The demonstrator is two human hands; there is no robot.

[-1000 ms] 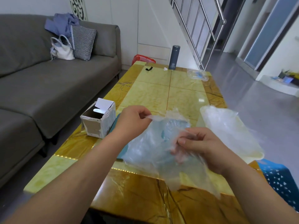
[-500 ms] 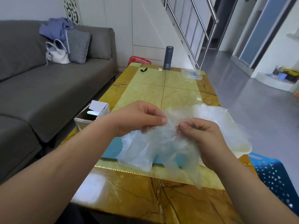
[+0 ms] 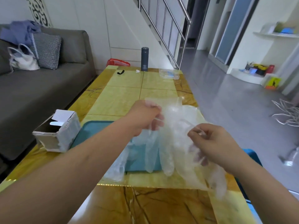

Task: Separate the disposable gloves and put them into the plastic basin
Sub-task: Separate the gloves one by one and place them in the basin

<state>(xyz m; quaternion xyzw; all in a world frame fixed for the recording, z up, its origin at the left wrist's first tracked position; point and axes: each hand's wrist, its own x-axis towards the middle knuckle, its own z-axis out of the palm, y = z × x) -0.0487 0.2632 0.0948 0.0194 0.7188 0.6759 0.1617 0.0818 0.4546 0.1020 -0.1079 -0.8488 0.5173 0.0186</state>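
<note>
Clear gloves [image 3: 168, 143] hang above the teal basin [image 3: 95, 128]; left hand [image 3: 144, 118] and right hand [image 3: 215, 143], apart, pinch their edges with curled fingers [image 3: 193, 134].

Gloves [image 3: 171, 143] look clear, basin [image 3: 95, 128] teal, table [image 3: 126, 97] yellow-veined, cushion [image 3: 47, 50] perhaps houndstooth.

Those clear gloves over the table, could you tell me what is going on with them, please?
A person is separating thin disposable gloves above a yellow table. The left hand pinches one layer near the top and the right hand pinches another, with the glove fingers hanging down over the teal plastic basin. Another piece of clear plastic lies draped at the basin's near edge. An open cardboard box sits beside the basin.
</note>
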